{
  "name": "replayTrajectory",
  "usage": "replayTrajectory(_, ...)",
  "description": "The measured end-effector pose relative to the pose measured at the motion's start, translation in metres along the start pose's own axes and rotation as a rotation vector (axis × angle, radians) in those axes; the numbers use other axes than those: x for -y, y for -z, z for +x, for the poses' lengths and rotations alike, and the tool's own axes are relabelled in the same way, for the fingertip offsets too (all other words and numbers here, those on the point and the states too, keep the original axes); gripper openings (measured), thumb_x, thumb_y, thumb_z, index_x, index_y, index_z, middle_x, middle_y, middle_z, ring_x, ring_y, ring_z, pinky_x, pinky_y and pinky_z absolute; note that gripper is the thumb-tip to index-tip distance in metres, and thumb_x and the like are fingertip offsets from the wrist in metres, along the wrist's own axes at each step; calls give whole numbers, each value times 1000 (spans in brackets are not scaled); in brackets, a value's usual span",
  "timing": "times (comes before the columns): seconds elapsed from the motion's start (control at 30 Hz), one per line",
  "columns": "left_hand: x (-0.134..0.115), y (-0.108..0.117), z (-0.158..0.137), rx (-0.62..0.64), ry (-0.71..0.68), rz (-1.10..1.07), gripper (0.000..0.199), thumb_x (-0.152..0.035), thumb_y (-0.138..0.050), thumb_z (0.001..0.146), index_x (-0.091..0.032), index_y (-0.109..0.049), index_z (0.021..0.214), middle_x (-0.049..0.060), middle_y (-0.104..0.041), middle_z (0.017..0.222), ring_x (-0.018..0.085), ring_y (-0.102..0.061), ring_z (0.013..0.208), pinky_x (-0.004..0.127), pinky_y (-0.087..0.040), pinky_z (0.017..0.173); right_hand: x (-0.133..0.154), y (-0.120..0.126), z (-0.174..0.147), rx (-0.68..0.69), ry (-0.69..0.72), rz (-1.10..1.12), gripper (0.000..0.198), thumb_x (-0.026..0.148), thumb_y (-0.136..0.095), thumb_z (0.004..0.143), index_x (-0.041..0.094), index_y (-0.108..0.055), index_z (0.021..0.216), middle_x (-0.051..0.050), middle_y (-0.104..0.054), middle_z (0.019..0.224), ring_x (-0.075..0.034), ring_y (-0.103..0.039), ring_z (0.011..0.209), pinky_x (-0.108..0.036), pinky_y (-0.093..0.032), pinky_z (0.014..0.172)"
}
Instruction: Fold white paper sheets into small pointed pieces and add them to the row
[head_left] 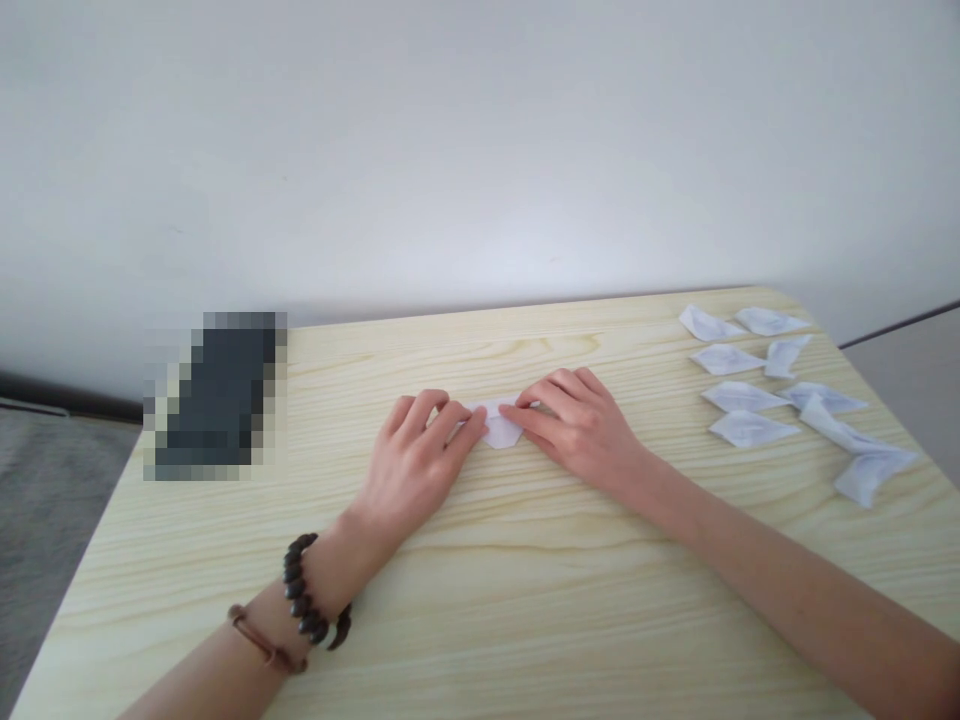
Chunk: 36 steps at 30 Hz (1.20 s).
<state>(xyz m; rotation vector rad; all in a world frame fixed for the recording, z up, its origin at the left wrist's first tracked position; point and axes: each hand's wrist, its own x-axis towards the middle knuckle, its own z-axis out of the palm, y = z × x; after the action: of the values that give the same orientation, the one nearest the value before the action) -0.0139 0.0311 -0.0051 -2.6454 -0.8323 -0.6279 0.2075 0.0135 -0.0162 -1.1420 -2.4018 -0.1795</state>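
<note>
Now you're into a folding step, it seems, left hand (418,452) and right hand (581,425) each pinching one side of the white paper (502,433), which lies left of the folded pieces (752,429) on the desk (510,620) and likely wants a firm, even crease next.

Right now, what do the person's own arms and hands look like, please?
The left hand and right hand are gloveless; no sleeve shows clearly. On the left wrist: a dark beaded bracelet and a thin brown cord bracelet. The right wrist shows nothing worn.
</note>
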Motion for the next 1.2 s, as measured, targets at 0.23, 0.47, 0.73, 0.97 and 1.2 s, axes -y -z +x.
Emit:
replayTrajectory(0.23,-7,9,-7,51,4,67,22,-11,-58,87,-16,-65,107,3,-74,99,26,-63,95,37,-47,73,2,3,-5,15,18,-54,22,19,-49,96,19,-68,106,-3,-72,92,-19,-53,87,-36,-35,72)
replayTrajectory(0.47,-17,21,-20,111,129,31,31,-18,-60,85,-17,-63,116,0,-68,121,30,-63,100,43,-48,73,5,7,-8,4,-22,-38,23,12,-51,92,16,-68,106,-4,-73,95,-19,-57,85,-37,-37,71)
replayTrajectory(0.73,-17,22,-26,132,184,-4,38,-18,-59,84,-17,-60,122,-1,-66,125,30,-61,103,44,-50,75,3,9,-22,-24,-114,46,29,6,-51,88,16,-68,109,-7,-72,100,-23,-60,99,-38,-50,84)
replayTrajectory(0.97,-21,17,-19,106,218,-24,34,-13,-59,84,-14,-60,118,6,-69,119,31,-58,105,45,-50,81,5,8,-19,-31,-129,4,24,8,-49,89,17,-68,101,-7,-72,98,-22,-59,94,-38,-48,81)
replayTrajectory(1.2,-37,9,-4,111,234,-41,34,-14,-53,86,-6,-57,119,16,-67,110,30,-59,105,42,-50,85,16,7,-7,30,-191,-86,18,8,-49,87,15,-65,86,-8,-67,90,-23,-57,87,-38,-42,75)
